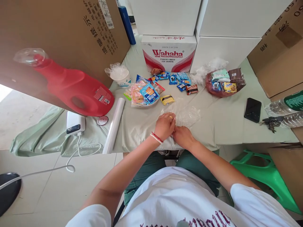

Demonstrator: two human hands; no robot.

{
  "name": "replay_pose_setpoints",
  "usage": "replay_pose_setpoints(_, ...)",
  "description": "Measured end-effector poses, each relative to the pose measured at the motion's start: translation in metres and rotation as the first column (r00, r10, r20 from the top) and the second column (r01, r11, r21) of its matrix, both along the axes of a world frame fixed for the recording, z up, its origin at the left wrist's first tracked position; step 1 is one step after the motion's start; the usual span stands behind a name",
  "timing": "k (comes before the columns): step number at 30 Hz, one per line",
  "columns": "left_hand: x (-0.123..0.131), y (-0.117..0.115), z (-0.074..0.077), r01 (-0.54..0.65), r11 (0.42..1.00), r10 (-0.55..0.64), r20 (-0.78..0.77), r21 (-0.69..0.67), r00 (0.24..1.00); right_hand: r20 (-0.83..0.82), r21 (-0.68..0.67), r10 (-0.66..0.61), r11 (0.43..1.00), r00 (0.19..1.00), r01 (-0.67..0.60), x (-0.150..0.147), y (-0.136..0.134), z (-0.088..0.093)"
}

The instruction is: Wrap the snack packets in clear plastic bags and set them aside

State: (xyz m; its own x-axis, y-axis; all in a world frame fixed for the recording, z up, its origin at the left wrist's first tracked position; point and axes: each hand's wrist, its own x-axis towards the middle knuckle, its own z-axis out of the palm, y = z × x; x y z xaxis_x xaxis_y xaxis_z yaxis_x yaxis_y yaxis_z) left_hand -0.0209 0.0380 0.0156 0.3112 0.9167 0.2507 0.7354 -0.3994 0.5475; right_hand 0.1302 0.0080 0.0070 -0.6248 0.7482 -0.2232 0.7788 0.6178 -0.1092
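My left hand [165,126], with a beaded bracelet and a ring, meets my right hand [183,137] near the front edge of the cloth-covered table. Fingers of both hands are closed together on the near end of a transparent plastic bag [188,115]. The rest of the bag lies crumpled and flat on the cloth beyond them. Just past my left hand is a yellow snack packet [167,100]. Farther left, a heap of wrapped snacks [149,93] sits in a pale, see-through container. Several small blue packets [172,79] lie loose behind.
A red jug [80,88], a white plastic roll [115,126] and a power bank [75,123] are at the left. A paper cup [120,77] stands behind. At the right are a snack-filled brown bowl [214,90], a phone [252,109] and bottles [293,102]. Boxes [169,53] line the back.
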Motion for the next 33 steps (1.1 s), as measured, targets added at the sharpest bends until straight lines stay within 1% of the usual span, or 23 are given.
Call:
replay_pose_setpoints(2, -0.004, 0.013, -0.009, -0.107, 0.990, 0.093, -0.144, -0.091, 0.985, -0.027, 0.072, 0.019, 0.997, 0.999, -0.017, 0.008, -0.010, 0.002)
replay_pose_setpoints(3, -0.007, 0.015, -0.014, -0.132, 0.985, 0.106, -0.205, -0.115, 0.973, -0.048, 0.106, 0.012, 0.994, 0.999, -0.007, 0.014, -0.017, 0.002)
replay_pose_setpoints(5, -0.016, 0.013, -0.021, -0.134, 0.980, 0.088, -0.284, -0.145, 0.955, -0.089, 0.145, -0.029, 0.989, 0.996, 0.042, 0.030, -0.037, -0.002)
replay_pose_setpoints(8, -0.030, 0.002, -0.027, -0.078, 0.975, 0.002, -0.348, -0.206, 0.938, -0.177, 0.163, -0.081, 0.980, 0.981, 0.111, 0.063, -0.072, -0.013)
replay_pose_setpoints(10, -0.039, -0.002, -0.029, -0.032, 0.961, -0.077, -0.378, -0.274, 0.923, -0.260, 0.135, -0.105, 0.980, 0.960, 0.144, 0.088, -0.090, -0.017)
replay_pose_setpoints(11, -0.043, -0.002, -0.029, -0.009, 0.948, -0.121, -0.388, -0.317, 0.914, -0.308, 0.102, -0.129, 0.981, 0.943, 0.167, 0.101, -0.096, -0.016)
replay_pose_setpoints(13, -0.050, 0.002, -0.027, 0.037, 0.913, -0.210, -0.392, -0.405, 0.896, -0.409, 0.004, -0.225, 0.969, 0.884, 0.248, 0.123, -0.098, -0.008)
replay_pose_setpoints(15, -0.055, 0.009, -0.025, 0.079, 0.881, -0.282, -0.382, -0.467, 0.880, -0.503, -0.082, -0.351, 0.929, 0.790, 0.360, 0.134, -0.088, 0.006)
replay_pose_setpoints(16, -0.056, 0.012, -0.024, 0.094, 0.868, -0.307, -0.378, -0.487, 0.874, -0.542, -0.097, -0.393, 0.907, 0.743, 0.409, 0.135, -0.080, 0.014)
replay_pose_setpoints(17, -0.057, 0.014, -0.024, 0.106, 0.859, -0.326, -0.376, -0.501, 0.867, -0.576, -0.088, -0.403, 0.896, 0.711, 0.436, 0.130, -0.069, 0.021)
replay_pose_setpoints(18, -0.056, 0.015, -0.023, 0.112, 0.852, -0.340, -0.377, -0.512, 0.862, -0.602, -0.057, -0.376, 0.900, 0.705, 0.432, 0.121, -0.058, 0.025)
replay_pose_setpoints(19, -0.056, 0.016, -0.022, 0.114, 0.847, -0.348, -0.379, -0.519, 0.857, -0.614, -0.013, -0.319, 0.918, 0.722, 0.395, 0.108, -0.047, 0.027)
replay_pose_setpoints(20, -0.055, 0.015, -0.022, 0.115, 0.845, -0.353, -0.382, -0.523, 0.854, -0.609, 0.033, -0.237, 0.946, 0.757, 0.323, 0.092, -0.035, 0.025)
replay_pose_setpoints(21, -0.054, 0.014, -0.021, 0.118, 0.846, -0.354, -0.382, -0.521, 0.854, -0.588, 0.067, -0.146, 0.971, 0.795, 0.228, 0.074, -0.025, 0.021)
replay_pose_setpoints(23, -0.055, 0.009, -0.022, 0.120, 0.862, -0.340, -0.385, -0.493, 0.858, -0.509, 0.088, -0.005, 0.994, 0.861, 0.058, 0.039, -0.007, 0.005)
replay_pose_setpoints(24, -0.057, 0.005, -0.023, 0.119, 0.875, -0.328, -0.393, -0.470, 0.859, -0.461, 0.086, 0.029, 0.996, 0.887, 0.011, 0.024, 0.000, -0.004)
replay_pose_setpoints(26, -0.068, -0.003, -0.025, 0.106, 0.901, -0.300, -0.427, -0.420, 0.853, -0.373, 0.075, 0.052, 0.997, 0.926, -0.026, 0.006, 0.009, -0.021)
replay_pose_setpoints(27, -0.076, -0.007, -0.027, 0.092, 0.911, -0.285, -0.450, -0.403, 0.846, -0.342, 0.074, 0.052, 0.997, 0.938, -0.028, 0.002, 0.012, -0.027)
replay_pose_setpoints(29, -0.094, -0.014, -0.029, 0.054, 0.920, -0.255, -0.486, -0.389, 0.836, -0.309, 0.077, 0.049, 0.997, 0.950, -0.026, 0.002, 0.013, -0.034)
replay_pose_setpoints(31, -0.111, -0.018, -0.029, 0.002, 0.919, -0.216, -0.500, -0.394, 0.839, -0.303, 0.086, 0.046, 0.996, 0.952, -0.021, 0.006, 0.012, -0.035)
replay_pose_setpoints(33, -0.119, -0.021, -0.023, -0.046, 0.918, -0.172, -0.500, -0.394, 0.849, -0.304, 0.091, 0.037, 0.996, 0.952, -0.010, 0.009, 0.011, -0.033)
